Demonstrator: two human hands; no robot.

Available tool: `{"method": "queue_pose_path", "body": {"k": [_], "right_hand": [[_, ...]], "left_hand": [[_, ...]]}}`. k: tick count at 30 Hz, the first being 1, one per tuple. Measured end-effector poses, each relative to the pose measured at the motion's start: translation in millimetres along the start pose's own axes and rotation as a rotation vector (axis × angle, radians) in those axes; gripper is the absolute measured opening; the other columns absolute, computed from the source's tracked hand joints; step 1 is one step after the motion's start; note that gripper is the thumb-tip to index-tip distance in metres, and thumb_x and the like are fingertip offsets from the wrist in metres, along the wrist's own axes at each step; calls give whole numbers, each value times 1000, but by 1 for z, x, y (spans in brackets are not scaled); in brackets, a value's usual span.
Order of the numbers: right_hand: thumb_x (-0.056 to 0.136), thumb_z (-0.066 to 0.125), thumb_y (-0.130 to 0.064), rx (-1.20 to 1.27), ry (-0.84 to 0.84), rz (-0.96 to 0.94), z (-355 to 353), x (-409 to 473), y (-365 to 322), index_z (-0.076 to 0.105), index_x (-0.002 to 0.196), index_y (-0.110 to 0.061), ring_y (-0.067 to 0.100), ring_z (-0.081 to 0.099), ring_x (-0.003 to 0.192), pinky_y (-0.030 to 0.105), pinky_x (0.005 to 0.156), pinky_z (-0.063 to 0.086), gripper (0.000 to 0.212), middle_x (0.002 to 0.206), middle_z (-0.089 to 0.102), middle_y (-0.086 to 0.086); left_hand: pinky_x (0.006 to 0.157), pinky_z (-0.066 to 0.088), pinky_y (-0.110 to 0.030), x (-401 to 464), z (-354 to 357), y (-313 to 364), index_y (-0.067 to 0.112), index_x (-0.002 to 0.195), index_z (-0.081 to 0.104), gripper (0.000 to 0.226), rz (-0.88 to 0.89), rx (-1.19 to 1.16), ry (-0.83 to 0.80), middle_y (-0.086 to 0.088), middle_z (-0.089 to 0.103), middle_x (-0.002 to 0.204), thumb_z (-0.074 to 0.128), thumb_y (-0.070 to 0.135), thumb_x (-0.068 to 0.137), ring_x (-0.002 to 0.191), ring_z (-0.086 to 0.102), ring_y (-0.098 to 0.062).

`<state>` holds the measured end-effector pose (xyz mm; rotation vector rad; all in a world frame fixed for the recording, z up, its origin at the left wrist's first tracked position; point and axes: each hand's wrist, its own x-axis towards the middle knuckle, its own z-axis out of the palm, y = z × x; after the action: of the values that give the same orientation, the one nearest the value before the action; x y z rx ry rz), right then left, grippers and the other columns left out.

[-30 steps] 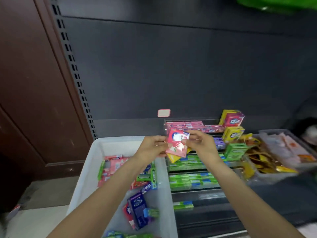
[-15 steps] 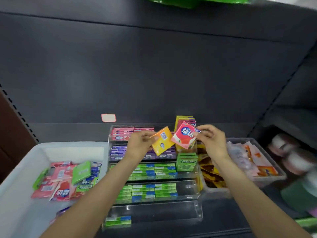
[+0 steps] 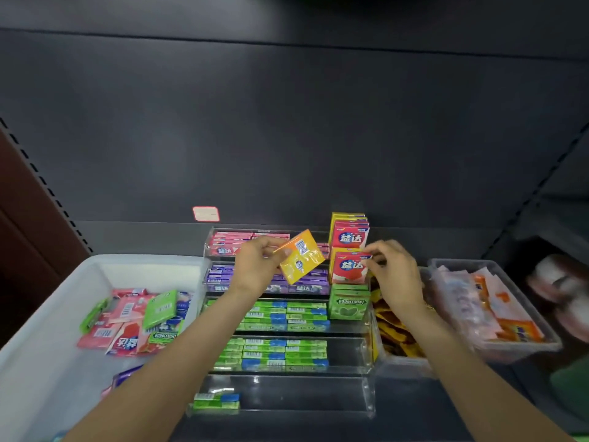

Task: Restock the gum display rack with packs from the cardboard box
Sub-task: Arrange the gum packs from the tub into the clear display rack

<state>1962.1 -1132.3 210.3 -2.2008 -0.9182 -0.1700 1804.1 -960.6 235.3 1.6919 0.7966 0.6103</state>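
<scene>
A clear tiered gum display rack point(image 3: 366, 358) stands on the dark shelf, with rows of pink, purple and green packs. My left hand point(image 3: 258, 266) pinches a yellow gum pack point(image 3: 301, 261) above the purple row. My right hand point(image 3: 393, 272) holds the top corner of a red gum pack point(image 3: 347, 266), which stands upright in the rack's right column above a green Doublemint pack point(image 3: 349, 306). More red and yellow packs point(image 3: 350, 232) stand behind it. A white bin point(image 3: 41, 339) at the left holds loose pink and green packs; no cardboard box shows.
A clear tray point(image 3: 516, 349) of orange and pink sachets sits at the right, with a bin of yellow packets point(image 3: 393, 333) between it and the rack. A lone green pack point(image 3: 216, 401) lies in the rack's bottom tier. A dark shelf back panel rises behind.
My right hand has moved the red pack down into the rack's right column. My left hand still holds the yellow pack. The camera has shifted slightly right.
</scene>
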Motion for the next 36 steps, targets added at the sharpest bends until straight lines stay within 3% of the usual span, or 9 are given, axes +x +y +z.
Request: {"method": "queue_pose_path", "body": {"k": [6,11,14,18,22,27,31,34,36], "right_hand": [[89,61,-24,-228,-45,-54,4,-6,-5,58,102,-15,16,60,95,27,65,52,16,107,53,1],[89,62,-26,-248,-66,-50,0,-9,-8,57,111,-18,14,59,99,24,66,51,24,111,52,1],[89,62,-25,-141,-26,-9,-4,-11,-16,58,119,-19,12,60,94,23,68,52,30,113,48,0],[88,63,-25,152,-47,-41,-10,-7,-31,61,120,-18,7,58,80,27,75,55,32,102,50,-4],[83,69,-15,255,-149,-77,-17,-4,-40,66,106,-14,0,56,80,6,69,44,24,98,62,-4],[75,74,-4,170,65,-238,-19,-7,-32,68,84,-11,15,58,91,32,73,53,13,93,61,-2],[72,75,0,139,21,-302,-19,-11,-32,70,84,-10,16,55,95,31,74,50,17,96,59,-2],[75,71,2,195,-149,-230,-22,-15,-32,68,103,-22,5,50,107,18,81,46,37,114,49,-9],[80,65,3,303,-260,-128,-26,-15,-31,57,122,-31,-2,48,112,21,84,51,54,124,43,-13]], "left_hand": [[68,57,-28,-4,6,5,9,101,64,14,-13,-68,-27,-6,64,84,63,7,87,80,64,-20],[71,57,-30,-6,9,7,14,95,64,11,-8,-107,-37,-7,65,87,63,7,87,80,65,-19],[62,56,-18,-8,12,9,11,98,65,13,25,-112,-72,-1,64,83,63,6,87,76,63,-12],[67,57,-21,-12,17,15,13,96,65,12,46,-148,-146,0,64,85,62,6,87,81,65,-14],[75,57,-25,-15,21,21,18,91,67,13,99,-181,-239,0,68,88,64,6,86,86,66,-16],[78,56,-26,-15,25,30,7,109,60,28,-195,-304,-315,-12,70,102,56,29,92,91,69,-21],[70,58,-22,-16,25,33,4,114,59,26,-258,-420,-366,-13,71,92,60,15,90,77,71,-16],[70,58,-24,-16,26,32,8,113,59,27,-219,-425,-308,-9,70,89,60,1,87,77,69,-17],[67,58,-24,-17,27,33,12,110,58,29,-139,-363,-289,-8,68,89,60,-4,86,79,68,-17]]}}
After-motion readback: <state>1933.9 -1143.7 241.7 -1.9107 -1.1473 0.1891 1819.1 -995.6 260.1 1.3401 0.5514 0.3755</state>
